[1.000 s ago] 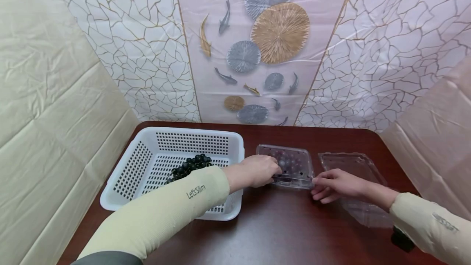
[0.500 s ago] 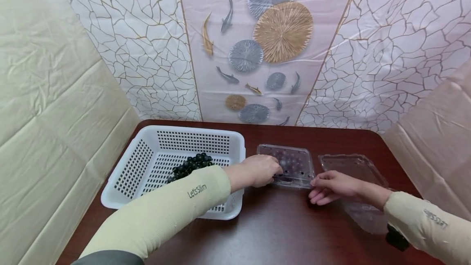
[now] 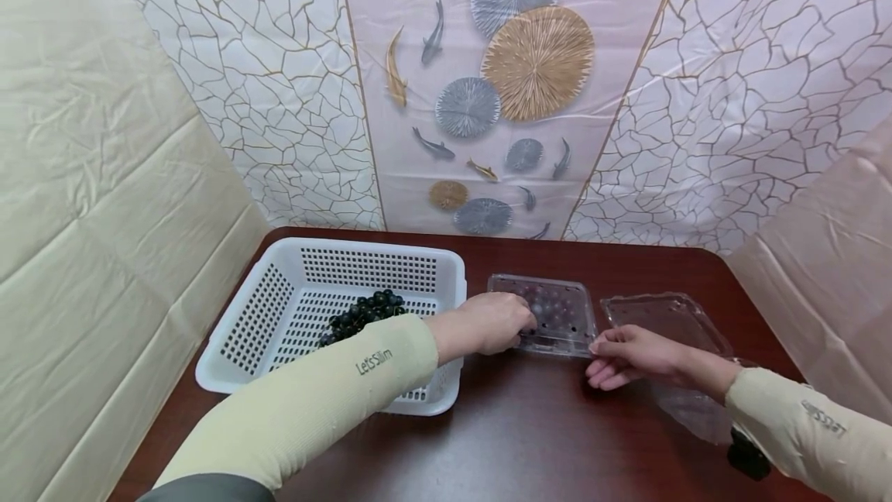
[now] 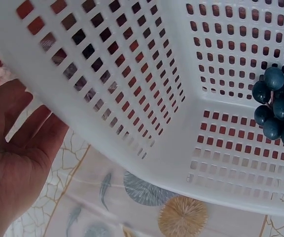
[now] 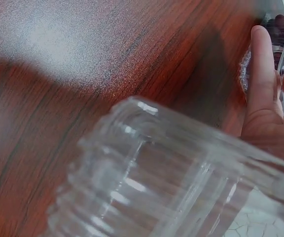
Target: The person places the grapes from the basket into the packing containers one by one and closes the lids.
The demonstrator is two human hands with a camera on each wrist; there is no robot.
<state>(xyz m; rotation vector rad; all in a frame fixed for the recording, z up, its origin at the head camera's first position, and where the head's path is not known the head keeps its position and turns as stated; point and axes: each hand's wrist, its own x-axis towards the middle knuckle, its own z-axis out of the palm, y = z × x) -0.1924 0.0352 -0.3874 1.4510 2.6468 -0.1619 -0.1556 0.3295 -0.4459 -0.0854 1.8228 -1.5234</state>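
Seen from the head, there is one white plastic basket point(image 3: 369, 248) with one bunch of dark grapes point(image 3: 365, 312) showing inside it. Right of the basket sits one closed clamshell box point(image 3: 560, 308) of grapes, at the fingers of both hands. The left hand point(image 3: 491, 322), reaching across the basket, touches the end nearer the basket; whether it grips, I cannot tell. The right hand point(image 3: 637, 353) holds the far corner, thumb and finger narrowed. Farther right of the basket lies clear plastic packaging point(image 3: 669, 320), one piece or two, I can't say.

From the left wrist, the left hand's fingertips vanish behind the basket's rim.

From the right wrist, one straight finger and another digit pinch the box's edge.
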